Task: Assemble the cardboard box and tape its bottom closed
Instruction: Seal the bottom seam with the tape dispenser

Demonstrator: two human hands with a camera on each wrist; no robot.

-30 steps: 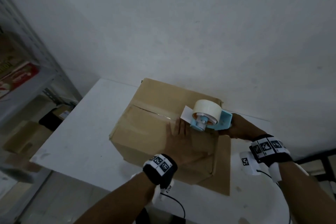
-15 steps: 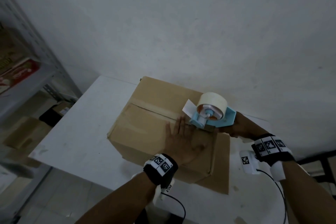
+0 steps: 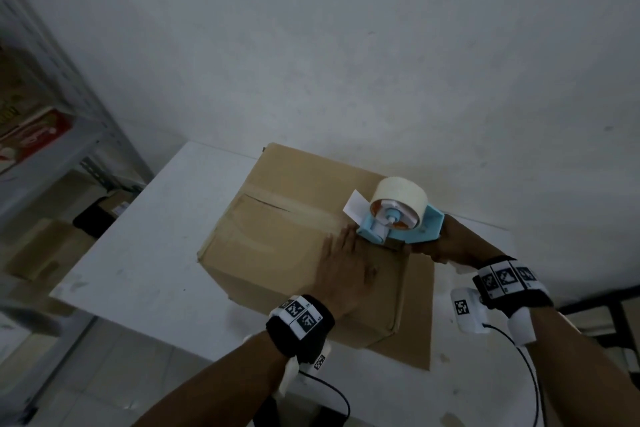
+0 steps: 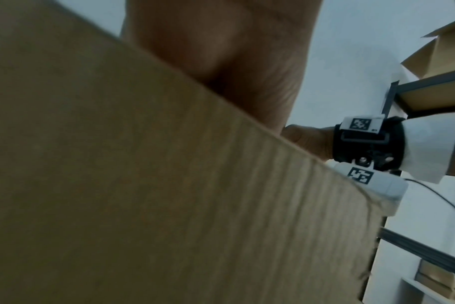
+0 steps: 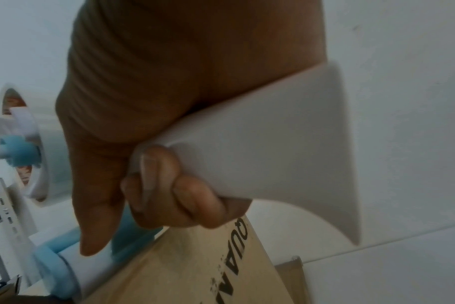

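Observation:
A brown cardboard box (image 3: 277,246) lies on the white table (image 3: 145,253), its folded flaps facing up. A strip of tape (image 3: 294,206) runs along the centre seam. My left hand (image 3: 343,267) lies flat on the box top, fingers straight, pressing the flaps beside the seam. My right hand (image 3: 450,246) grips the white handle (image 5: 273,144) of a light blue tape dispenser (image 3: 401,222) with a cream tape roll (image 3: 400,192). The dispenser's front rests on the seam near the box's right end, just ahead of my left fingertips. In the left wrist view the box side (image 4: 143,185) fills the picture.
A grey metal shelf unit (image 3: 45,135) with a red carton stands at the left. More cardboard boxes (image 3: 41,250) sit on the floor beneath it. A plain wall rises right behind the table. One loose flap (image 3: 419,315) hangs down at the box's right side.
The dispenser has travelled right along the seam toward the box's right end, laying tape behind it. My left hand has stayed flat on the box top.

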